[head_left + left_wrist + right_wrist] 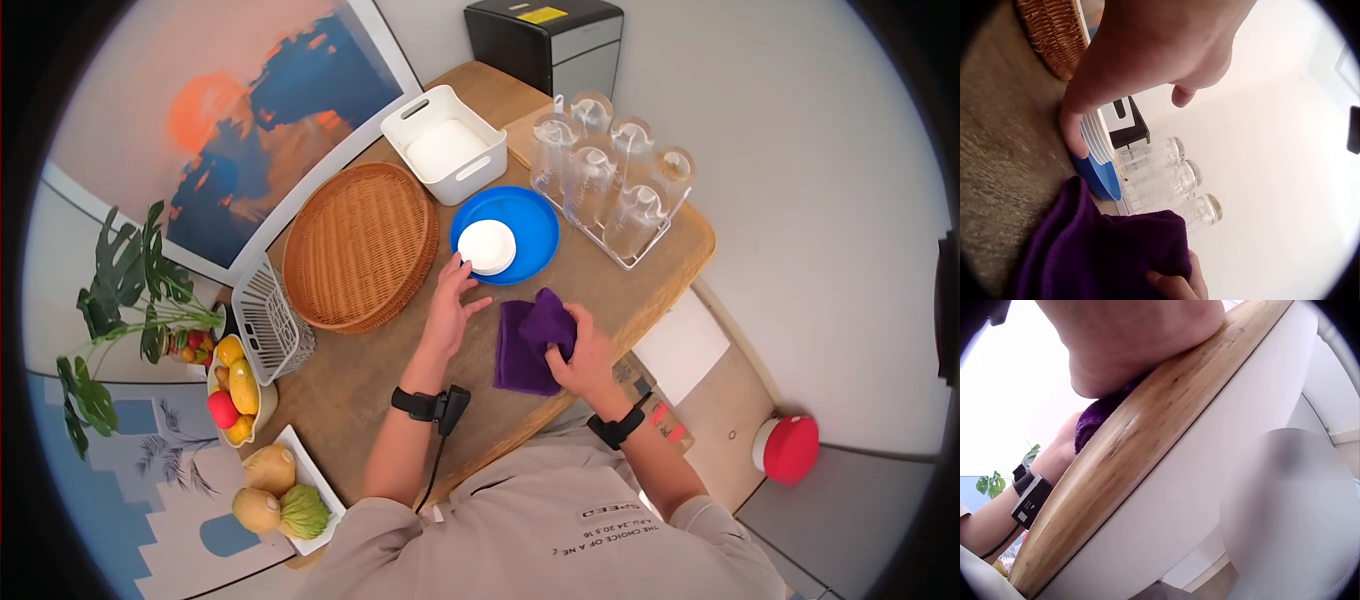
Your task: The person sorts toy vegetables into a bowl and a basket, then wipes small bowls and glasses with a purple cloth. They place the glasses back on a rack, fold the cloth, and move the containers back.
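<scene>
A stack of small white dishes (487,246) sits on a round blue plate (538,232) on the wooden table. My left hand (453,306) is just in front of the stack, fingers spread, with a fingertip right at its near rim. The left wrist view shows the rims of several white dishes (1097,139) beside that finger. With my right hand (588,352) I grip a bunched part of a purple cloth (520,350). The rest of the cloth lies folded on the table near its front edge. My right palm hides most of the cloth in the right wrist view.
Behind the plate stands a white basket (455,180); left of it lie round wicker trays (360,245). Upturned glasses fill a wire rack (630,262) at the right. A grey basket (270,315), a fruit bowl (265,405) and a white tray (325,500) line the left side.
</scene>
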A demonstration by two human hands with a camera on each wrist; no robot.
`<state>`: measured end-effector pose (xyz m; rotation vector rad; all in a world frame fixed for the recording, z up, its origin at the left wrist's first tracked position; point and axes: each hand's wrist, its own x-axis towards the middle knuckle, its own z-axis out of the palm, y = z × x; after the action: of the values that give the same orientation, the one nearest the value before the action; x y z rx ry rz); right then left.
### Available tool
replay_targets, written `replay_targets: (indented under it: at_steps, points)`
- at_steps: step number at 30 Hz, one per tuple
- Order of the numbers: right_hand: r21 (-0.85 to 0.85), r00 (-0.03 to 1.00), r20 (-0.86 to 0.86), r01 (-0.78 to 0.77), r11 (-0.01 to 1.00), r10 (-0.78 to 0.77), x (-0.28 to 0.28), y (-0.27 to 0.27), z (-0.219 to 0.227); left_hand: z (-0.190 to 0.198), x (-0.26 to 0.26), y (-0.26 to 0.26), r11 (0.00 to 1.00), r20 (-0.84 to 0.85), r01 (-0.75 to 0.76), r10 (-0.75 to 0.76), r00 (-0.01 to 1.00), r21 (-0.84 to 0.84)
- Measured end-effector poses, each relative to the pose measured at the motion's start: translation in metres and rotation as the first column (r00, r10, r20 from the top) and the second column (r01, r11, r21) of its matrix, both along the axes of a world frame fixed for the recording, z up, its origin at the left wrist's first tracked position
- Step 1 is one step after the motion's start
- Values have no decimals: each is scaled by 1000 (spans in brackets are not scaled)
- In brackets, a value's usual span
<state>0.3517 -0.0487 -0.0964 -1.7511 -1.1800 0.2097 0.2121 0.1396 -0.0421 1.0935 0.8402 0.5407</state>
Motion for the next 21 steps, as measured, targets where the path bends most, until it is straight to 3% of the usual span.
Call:
replay_targets:
  at_steps: [3,6,9,12,14,15,16,17,18,19,20,21]
  points:
    - [-197,999,-32,-24,980,18,-6,1,8,4,-7,-4,999,67,-3,5,998,-38]
    - [-198,932,189,-273,941,310,-15,14,21,-1,-24,-11,998,162,-39,46,986,-45]
    - [-258,899,170,-356,898,405,-41,27,27,-2,-60,-20,1000,72,10,-12,997,25]
    - [-64,798,-245,-581,812,551,-59,38,40,-3,-102,-49,974,-39,2,7,999,228]
    - [-38,855,-95,-514,857,509,-54,38,57,-3,-132,-74,939,-61,-24,48,997,342]
    - [-14,870,-21,-493,870,492,-49,40,64,-3,-146,-85,951,-96,-20,51,994,307]
    - [124,926,157,-363,924,343,-33,42,68,-4,-162,-97,962,-132,-23,61,989,272]
    - [158,938,306,-218,963,163,-13,39,84,-5,-176,-106,970,-171,-35,78,982,241]
    - [273,957,271,26,962,-103,10,37,77,-4,-189,-115,963,-231,1,64,971,271]
    - [330,949,158,209,921,-273,38,32,82,-4,-198,-123,968,-231,16,43,972,249]
    - [398,874,180,355,846,-451,70,31,84,-4,-204,-131,973,-232,27,28,972,229]
    - [314,838,254,401,861,-483,89,21,98,-5,-209,-137,977,-234,43,8,972,211]
